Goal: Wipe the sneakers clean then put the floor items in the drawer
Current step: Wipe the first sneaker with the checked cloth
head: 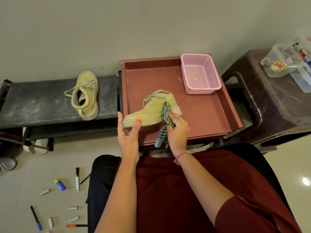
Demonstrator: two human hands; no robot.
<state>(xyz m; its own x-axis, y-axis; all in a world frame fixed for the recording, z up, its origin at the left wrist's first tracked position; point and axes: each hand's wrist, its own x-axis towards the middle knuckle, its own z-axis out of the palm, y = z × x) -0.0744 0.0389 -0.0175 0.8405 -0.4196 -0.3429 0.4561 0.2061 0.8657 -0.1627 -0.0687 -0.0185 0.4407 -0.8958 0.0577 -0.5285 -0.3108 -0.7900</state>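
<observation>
**Sneaker held on its side in drawer, cloth applied to sole edge**

Sneaker (149,113), pale yellow-green, lies on its side inside the red drawer (202,115), sole toward the person, toe to the left, laces loose.

Nearest the camera: the person is seated, dark red garment across the lap. On the floor to the left lie scattered items: a white marker (77,179), a blue tube with yellow cap (60,184), a blue-tipped pen (35,218), an orange-and-black pen (76,225) and several small grey pieces (45,191).

Left hand (128,133) holds the sneaker at the toe end, thumb laid over the sole edge, fingers reaching behind the toe. One ring visible.

Right hand (176,130) grips a striped grey-green cloth (165,115) and presses it against the sneaker's side near the heel. The cloth's loose end hangs below the hand, over the drawer's front edge. A pink band is on the wrist.

Further back in the drawer, a pink mesh basket (200,73) sits in the far right corner.

Left of the drawer, a second sneaker (85,95) rests on a dusty black rack (42,103), toe pointing away. Pale footwear shows under the rack.

Right of the drawer stands a dark brown stool (277,105) carrying clear plastic boxes (286,63) of small items.
</observation>
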